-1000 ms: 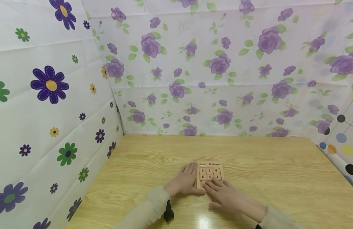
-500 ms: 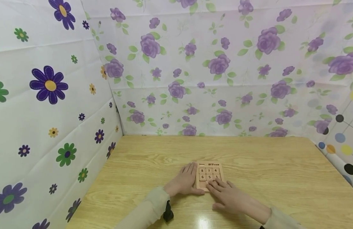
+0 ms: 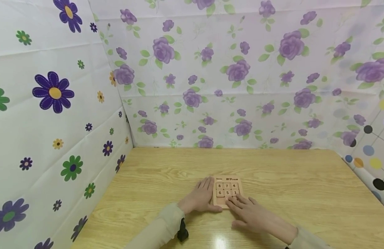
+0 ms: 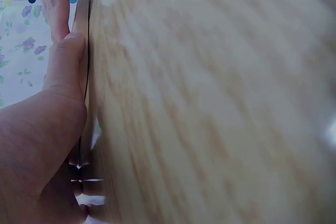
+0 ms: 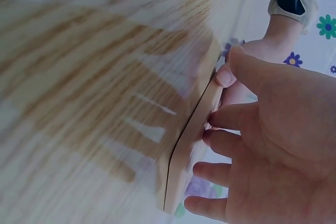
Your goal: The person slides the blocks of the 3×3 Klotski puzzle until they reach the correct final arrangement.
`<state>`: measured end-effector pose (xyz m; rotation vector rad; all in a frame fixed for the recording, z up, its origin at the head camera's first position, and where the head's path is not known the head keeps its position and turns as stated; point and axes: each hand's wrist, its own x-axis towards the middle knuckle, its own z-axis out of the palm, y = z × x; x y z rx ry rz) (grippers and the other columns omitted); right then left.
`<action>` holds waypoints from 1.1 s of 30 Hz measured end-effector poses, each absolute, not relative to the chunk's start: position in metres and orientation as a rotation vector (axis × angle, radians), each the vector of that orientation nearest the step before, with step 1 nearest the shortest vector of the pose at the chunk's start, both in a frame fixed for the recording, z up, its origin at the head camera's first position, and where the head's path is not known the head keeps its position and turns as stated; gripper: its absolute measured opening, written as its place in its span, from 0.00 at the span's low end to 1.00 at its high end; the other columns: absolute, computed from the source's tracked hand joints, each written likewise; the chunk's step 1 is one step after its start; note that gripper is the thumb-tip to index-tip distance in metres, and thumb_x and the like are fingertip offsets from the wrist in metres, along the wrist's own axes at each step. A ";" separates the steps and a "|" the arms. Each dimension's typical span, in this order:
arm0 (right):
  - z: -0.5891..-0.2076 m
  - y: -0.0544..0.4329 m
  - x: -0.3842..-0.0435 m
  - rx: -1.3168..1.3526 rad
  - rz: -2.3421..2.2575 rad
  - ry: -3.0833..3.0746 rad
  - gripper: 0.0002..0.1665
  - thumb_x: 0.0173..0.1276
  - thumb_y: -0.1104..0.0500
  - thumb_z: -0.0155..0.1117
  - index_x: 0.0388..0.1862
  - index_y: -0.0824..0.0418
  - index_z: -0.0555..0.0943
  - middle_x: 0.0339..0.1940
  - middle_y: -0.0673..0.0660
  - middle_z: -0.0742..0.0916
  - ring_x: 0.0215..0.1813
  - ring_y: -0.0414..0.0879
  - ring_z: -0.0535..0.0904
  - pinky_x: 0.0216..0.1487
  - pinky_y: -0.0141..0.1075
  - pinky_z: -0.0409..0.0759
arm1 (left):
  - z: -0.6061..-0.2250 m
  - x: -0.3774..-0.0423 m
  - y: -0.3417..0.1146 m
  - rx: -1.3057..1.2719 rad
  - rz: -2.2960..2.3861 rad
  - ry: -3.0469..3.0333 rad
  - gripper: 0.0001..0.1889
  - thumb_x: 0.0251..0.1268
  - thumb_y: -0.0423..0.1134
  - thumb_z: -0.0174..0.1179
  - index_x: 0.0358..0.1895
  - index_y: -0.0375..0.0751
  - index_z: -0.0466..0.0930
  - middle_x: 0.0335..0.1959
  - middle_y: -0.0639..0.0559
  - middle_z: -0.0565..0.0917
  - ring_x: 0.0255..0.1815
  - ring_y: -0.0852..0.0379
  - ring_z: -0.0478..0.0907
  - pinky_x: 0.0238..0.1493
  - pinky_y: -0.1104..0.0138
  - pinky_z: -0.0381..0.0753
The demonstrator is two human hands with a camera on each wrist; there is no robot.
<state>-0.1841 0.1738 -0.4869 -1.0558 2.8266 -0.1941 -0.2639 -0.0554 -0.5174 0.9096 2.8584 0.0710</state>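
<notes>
A small wooden sliding number puzzle (image 3: 223, 179) lies flat on the table. Its top row of tiles reads 8, 7, 4 and the row below 6, 5, 1. The left part of the bottom row shows a bare slot. My left hand (image 3: 200, 199) lies along the left side, fingers straight, its thumb (image 4: 65, 64) against the near edge. My right hand (image 3: 249, 212) reaches in from the right, palm down, its fingertips touching the bottom-row tiles and hiding their numbers. In the right wrist view, the right fingers (image 5: 215, 174) extend straight over the board's edge.
The wooden table (image 3: 167, 169) spreads around the puzzle. Flowered cloth (image 3: 192, 76) hangs behind it, and another flowered sheet (image 3: 55, 145) stands on the left. A dotted sheet (image 3: 373, 152) borders the right. A black strap (image 3: 183, 231) is on the left wrist.
My right hand's fingertips have slid slightly right along the bottom row, and more of the bare slot at its left shows. The left hand has stayed in place.
</notes>
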 end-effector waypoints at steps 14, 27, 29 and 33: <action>-0.481 0.168 -0.191 -1.071 -0.182 2.811 0.42 0.72 0.37 0.49 0.74 0.62 0.63 0.75 0.62 0.67 0.76 0.63 0.58 0.70 0.65 0.61 | -0.521 -0.265 -0.057 0.920 0.079 2.862 0.63 0.52 0.78 0.50 0.77 0.31 0.38 0.79 0.36 0.44 0.80 0.42 0.44 0.78 0.51 0.52; -0.480 0.157 -0.201 -1.084 -0.153 2.794 0.40 0.72 0.38 0.49 0.74 0.60 0.63 0.76 0.61 0.66 0.77 0.63 0.57 0.71 0.64 0.60 | -0.522 -0.265 -0.057 0.924 0.060 2.855 0.64 0.52 0.79 0.48 0.77 0.32 0.36 0.79 0.36 0.43 0.80 0.43 0.44 0.78 0.52 0.52; -0.482 0.156 -0.203 -1.091 -0.152 2.794 0.40 0.73 0.37 0.48 0.75 0.60 0.62 0.76 0.61 0.66 0.77 0.63 0.56 0.71 0.64 0.60 | -0.523 -0.266 -0.057 0.929 0.058 2.858 0.64 0.52 0.80 0.48 0.77 0.32 0.37 0.79 0.36 0.44 0.80 0.43 0.44 0.78 0.52 0.52; -0.483 0.154 -0.206 -1.103 -0.176 2.797 0.40 0.73 0.38 0.48 0.75 0.60 0.61 0.76 0.61 0.66 0.77 0.64 0.55 0.71 0.65 0.60 | -0.523 -0.266 -0.058 0.938 0.043 2.862 0.64 0.52 0.80 0.47 0.77 0.31 0.37 0.79 0.36 0.44 0.80 0.43 0.44 0.78 0.52 0.52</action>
